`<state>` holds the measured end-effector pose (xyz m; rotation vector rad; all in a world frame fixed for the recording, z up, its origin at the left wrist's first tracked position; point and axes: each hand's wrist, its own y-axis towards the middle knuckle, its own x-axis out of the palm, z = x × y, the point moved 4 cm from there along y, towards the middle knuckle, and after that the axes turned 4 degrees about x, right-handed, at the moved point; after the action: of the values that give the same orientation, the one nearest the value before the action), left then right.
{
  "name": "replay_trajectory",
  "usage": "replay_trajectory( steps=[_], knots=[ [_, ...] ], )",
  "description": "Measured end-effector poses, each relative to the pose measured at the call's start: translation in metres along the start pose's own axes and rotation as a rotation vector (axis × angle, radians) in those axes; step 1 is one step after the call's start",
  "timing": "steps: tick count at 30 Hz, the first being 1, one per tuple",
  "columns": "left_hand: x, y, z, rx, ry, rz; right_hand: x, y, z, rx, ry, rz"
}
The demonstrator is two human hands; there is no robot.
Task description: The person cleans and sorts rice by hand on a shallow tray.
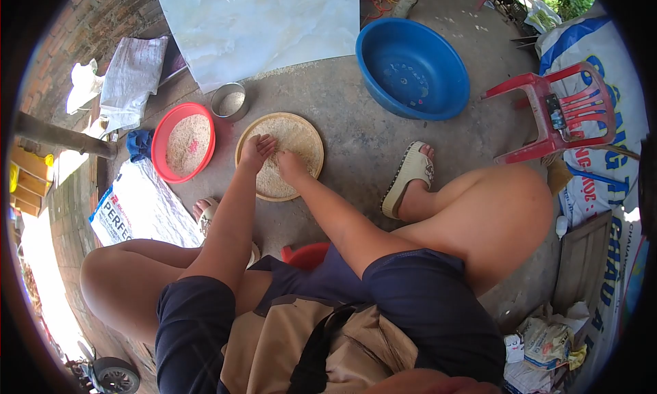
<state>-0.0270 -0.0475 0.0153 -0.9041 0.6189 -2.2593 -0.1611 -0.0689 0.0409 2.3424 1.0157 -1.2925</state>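
Note:
A round, shallow tan tray (319, 142) lies on the floor in front of me, with pale grain (275, 182) spread over it. Above its left part is my left hand (258, 152), palm turned up and fingers apart; nothing large lies on the palm. Close to its right, my right hand (291, 165) is over the middle of the tray with its fingers bent together near the left fingertips. Whatever those fingers may hold is too small to make out.
Left of the tray are a red basin (157, 148) of grain and a metal tin (230, 101). A large blue tub (413, 69) stands at the upper right, a red plastic chair (540, 113) farther right. White sacks (140, 202) lie at the left.

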Motion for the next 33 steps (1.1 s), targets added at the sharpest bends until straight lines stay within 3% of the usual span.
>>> replay_trajectory(
  steps=[2, 4, 6, 8, 12, 15, 19, 21, 24, 33],
  knots=[
    [0.002, 0.003, -0.008, -0.043, -0.048, 0.037, 0.004, 0.008, 0.003, 0.058, 0.044, 0.065],
    [0.008, 0.003, -0.015, -0.045, -0.02, 0.022, -0.011, 0.014, -0.002, 0.129, 0.286, 0.265],
    [0.006, 0.016, -0.024, -0.05, 0.008, 0.004, -0.019, 0.024, -0.012, 0.07, 0.371, 0.312],
    [0.002, 0.046, -0.04, -0.112, -0.177, -0.345, -0.018, 0.033, -0.02, -0.014, 0.474, 0.362],
    [0.013, 0.031, -0.025, -0.081, -0.205, -0.271, -0.047, 0.018, -0.027, -0.042, 0.4, 0.441],
    [0.01, 0.03, -0.016, -0.045, -0.365, -0.168, -0.047, 0.004, -0.009, -0.007, 0.217, 0.437],
    [-0.003, 0.016, -0.001, 0.061, -0.372, 0.004, -0.031, -0.011, 0.02, 0.06, -0.061, 0.211],
    [-0.01, 0.014, 0.001, 0.092, -0.384, 0.063, -0.026, -0.015, 0.024, -0.026, -0.192, 0.133],
    [-0.016, 0.013, 0.0, 0.08, -0.377, 0.083, -0.027, -0.019, 0.02, -0.15, -0.224, 0.078],
    [-0.013, 0.009, -0.005, 0.061, -0.311, 0.091, -0.008, -0.023, 0.024, -0.157, -0.08, -0.038]
  ],
)
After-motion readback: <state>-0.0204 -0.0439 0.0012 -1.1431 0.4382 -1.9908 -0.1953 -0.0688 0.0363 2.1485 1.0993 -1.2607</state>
